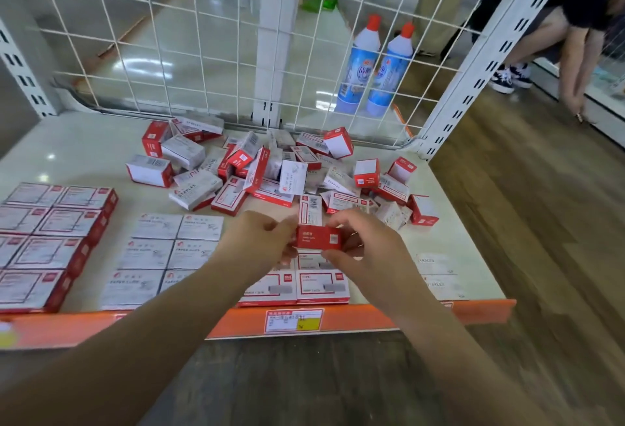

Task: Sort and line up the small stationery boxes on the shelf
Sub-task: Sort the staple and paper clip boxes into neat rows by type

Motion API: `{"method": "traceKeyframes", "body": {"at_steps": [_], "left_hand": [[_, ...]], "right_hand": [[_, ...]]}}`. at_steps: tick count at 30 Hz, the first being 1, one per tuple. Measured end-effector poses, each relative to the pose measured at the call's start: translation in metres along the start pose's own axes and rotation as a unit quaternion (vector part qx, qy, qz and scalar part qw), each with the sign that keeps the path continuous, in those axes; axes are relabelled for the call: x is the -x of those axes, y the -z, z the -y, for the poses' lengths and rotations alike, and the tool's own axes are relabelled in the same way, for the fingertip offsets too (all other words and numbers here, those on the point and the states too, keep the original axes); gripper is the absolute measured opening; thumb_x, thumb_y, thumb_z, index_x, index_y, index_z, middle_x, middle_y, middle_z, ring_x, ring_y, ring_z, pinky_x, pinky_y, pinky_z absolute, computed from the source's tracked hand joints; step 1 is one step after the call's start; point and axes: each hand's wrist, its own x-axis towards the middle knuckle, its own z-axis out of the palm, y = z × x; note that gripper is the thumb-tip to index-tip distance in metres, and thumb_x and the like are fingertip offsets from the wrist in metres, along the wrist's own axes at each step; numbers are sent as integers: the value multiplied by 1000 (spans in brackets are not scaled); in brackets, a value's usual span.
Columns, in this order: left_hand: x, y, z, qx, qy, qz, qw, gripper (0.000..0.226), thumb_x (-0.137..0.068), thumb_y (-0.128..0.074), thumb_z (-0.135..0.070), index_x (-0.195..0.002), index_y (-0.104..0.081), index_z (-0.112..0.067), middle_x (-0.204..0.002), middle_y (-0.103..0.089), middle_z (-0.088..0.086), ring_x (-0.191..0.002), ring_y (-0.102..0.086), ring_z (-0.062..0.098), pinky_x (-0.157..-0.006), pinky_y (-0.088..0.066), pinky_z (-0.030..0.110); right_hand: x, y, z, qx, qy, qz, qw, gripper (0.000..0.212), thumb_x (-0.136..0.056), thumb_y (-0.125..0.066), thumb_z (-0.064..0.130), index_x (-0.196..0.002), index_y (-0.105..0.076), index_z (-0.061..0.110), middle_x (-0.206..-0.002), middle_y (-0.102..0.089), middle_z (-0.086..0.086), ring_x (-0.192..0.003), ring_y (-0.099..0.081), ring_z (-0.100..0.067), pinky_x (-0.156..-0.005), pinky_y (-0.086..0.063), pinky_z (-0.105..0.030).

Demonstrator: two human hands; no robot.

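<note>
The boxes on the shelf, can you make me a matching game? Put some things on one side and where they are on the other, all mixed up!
Things:
1. small red box
2. jumbled pile of boxes
3. two blue bottles
4. price label

Places:
A. behind the wire grid
B. on the orange shelf edge
C. held in both hands
D. at the back of the shelf

Pairs: 1-C, 2-D, 3-A, 4-B

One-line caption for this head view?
Both hands, left hand and right hand, hold a red box above sorted rows, unsorted pile behind.
</note>
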Motion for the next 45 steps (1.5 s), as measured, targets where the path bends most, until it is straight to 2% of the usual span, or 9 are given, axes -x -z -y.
{"method": "traceKeyframes", "body": {"at_steps": [4, 7, 15, 18, 21, 24, 28, 31, 45], "left_hand": [[1, 5, 2, 56, 34, 1, 998, 28, -91, -55, -27, -75, -66, -7, -71, -72, 4, -64, -68, 15, -60, -53, 23], [2, 7, 5, 117, 59, 17, 991, 21, -90, -58, -19, -81, -66, -1, -76, -72, 10, -71, -70, 20, -71, -57, 31], [4, 6, 11, -28, -17, 8, 999, 19, -89, -60, -19, -108, -61, -18, -74, -60, -9, -59, -62, 5, -38, -42, 11], [5, 4, 13, -33, -39, 21, 998, 23, -88, -59, -15, -111, -60, -18, -86, -65, -4, -69, -66, 8, -45, -48, 15], [5, 4, 16, -24, -52, 24, 998, 20, -88, -60, -14, -106, -57, -23, -97, -69, -1, -72, -65, 7, -55, -55, 19], [6, 4, 20, -1, -54, 31, 998, 18, -90, -57, -12, -101, -53, -25, -102, -69, 0, -71, -63, 4, -50, -50, 11], [8, 6, 22, 10, -57, 21, 998, 22, -91, -56, -15, -110, -52, -23, -111, -66, 1, -87, -61, 11, -58, -49, 11], [8, 6, 24, -28, -62, 25, 997, 32, -89, -59, -20, -121, -52, -19, -112, -66, -2, -82, -60, 6, -55, -46, 9], [10, 10, 36, -62, -95, 8, 994, 33, -89, -60, -24, -122, -56, -23, -90, -64, -16, -81, -61, 1, -62, -47, 11]], "right_hand": [[0, -5, 0, -8, 11, 1, 1000, 27, -84, -67, 21, -99, -48, 32, -98, -54, 16, -85, -54, 0, -75, -40, -1], [1, -5, -2, -38, 2, 11, 999, 31, -83, -67, 19, -103, -48, 33, -98, -54, 18, -84, -54, 5, -74, -42, 0], [-9, 3, -15, -32, -51, 37, 998, 20, -92, -54, 20, -108, -52, 32, -88, -51, 24, -80, -53, 7, -62, -41, 1], [-16, 2, -13, -41, -55, 82, 994, 18, -95, -49, 20, -110, -57, 26, -91, -56, 23, -81, -54, 6, -64, -44, -2], [-21, -1, -14, -45, -57, 110, 991, 21, -96, -47, 20, -111, -61, 19, -107, -64, 9, -96, -58, -6, -83, -50, -18], [-22, -4, -15, -67, -62, 100, 991, 19, -94, -49, 19, -107, -64, 18, -103, -67, 5, -95, -61, -12, -85, -54, -29], [-20, -4, -14, -128, -57, 56, 989, 14, -93, -52, 17, -97, -61, 27, -92, -63, 16, -89, -60, -4, -78, -53, -18], [-19, -3, -13, -144, -52, 29, 988, 15, -93, -52, 14, -100, -59, 25, -93, -60, 16, -89, -56, -1, -74, -51, -13], [-26, -14, -6, -171, -68, -5, 983, 11, -92, -54, 15, -95, -60, 24, -91, -62, 13, -92, -59, -5, -75, -52, -16]]}}
